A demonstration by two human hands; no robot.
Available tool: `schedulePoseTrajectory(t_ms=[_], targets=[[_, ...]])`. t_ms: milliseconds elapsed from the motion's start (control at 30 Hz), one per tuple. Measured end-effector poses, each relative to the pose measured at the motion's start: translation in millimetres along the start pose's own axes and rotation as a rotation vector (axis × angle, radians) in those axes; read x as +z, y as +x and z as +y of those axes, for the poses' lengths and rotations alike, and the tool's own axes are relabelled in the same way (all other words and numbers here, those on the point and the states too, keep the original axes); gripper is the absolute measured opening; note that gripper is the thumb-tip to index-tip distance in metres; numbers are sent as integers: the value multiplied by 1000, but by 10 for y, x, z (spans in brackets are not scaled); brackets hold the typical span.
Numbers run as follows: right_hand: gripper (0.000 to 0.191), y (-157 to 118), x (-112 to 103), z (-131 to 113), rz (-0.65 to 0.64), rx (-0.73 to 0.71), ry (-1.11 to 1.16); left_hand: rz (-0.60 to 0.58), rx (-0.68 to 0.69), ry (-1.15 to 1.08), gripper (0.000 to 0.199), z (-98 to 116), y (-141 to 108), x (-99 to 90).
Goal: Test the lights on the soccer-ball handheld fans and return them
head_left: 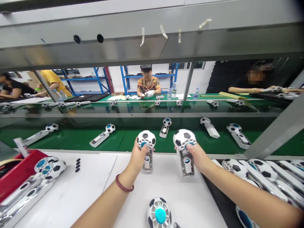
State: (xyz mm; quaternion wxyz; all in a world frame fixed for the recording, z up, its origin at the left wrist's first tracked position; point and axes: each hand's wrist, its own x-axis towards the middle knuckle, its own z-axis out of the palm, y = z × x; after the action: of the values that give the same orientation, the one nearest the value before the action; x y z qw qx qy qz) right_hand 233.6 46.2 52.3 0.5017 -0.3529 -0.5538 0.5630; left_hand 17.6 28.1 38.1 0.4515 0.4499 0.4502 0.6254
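Observation:
My left hand [139,155] is closed round a handheld fan with a round football-patterned head [146,138], its thumb on the blue centre. A second football-patterned fan [184,137] is in my right hand [197,155], the thumb likewise on its blue centre. Both fans are held upright, apart from each other, above the far edge of the white work surface [90,190]. Each handle shows a clear front with a small oval part inside. Nearer to me, another fan [159,213] with a turquoise centre lies on the white surface, cut off by the frame's bottom edge.
A green conveyor [128,142] carries several fans beyond my hands. At left are stacked fans [48,167], a red bin [11,177] and several black ovals [77,165]. More fans [261,169] fill a black tray at right. A metal beam [152,44] crosses overhead; people sit opposite.

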Motion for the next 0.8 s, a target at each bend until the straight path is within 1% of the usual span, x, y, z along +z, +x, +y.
schedulePoseTrajectory(t_ms=[67, 100, 133, 200, 267, 333, 433, 500, 567, 667, 800], targets=[[71, -33, 3, 84, -46, 6, -87, -73, 41, 16, 74, -166, -18, -98], [72, -45, 9, 116, -77, 29, -117, -116, 31, 31, 76, -255, -27, -150], [71, -52, 17, 146, -113, 63, -145, -155, 0, 56, 76, -339, -38, -198], [69, -56, 34, 213, -186, 151, -185, -241, -101, 105, 70, -470, -69, -272], [64, -49, 49, 295, -261, 249, -181, -314, -197, 92, 60, -529, -114, -300], [57, -39, 59, 373, -266, 366, -80, -325, -287, -24, 53, -516, -165, -281], [49, -34, 65, 416, -177, 507, 154, -260, -442, -257, 46, -423, -236, -219], [50, -40, 61, 384, -177, 524, 228, -246, -488, -367, 46, -359, -268, -197], [55, -51, 57, 328, -212, 500, 239, -272, -493, -413, 47, -316, -286, -202], [57, -66, 59, 257, -247, 492, 249, -319, -494, -413, 50, -293, -298, -230], [53, -66, 63, 224, -285, 515, 253, -327, -504, -357, 53, -295, -305, -231]])
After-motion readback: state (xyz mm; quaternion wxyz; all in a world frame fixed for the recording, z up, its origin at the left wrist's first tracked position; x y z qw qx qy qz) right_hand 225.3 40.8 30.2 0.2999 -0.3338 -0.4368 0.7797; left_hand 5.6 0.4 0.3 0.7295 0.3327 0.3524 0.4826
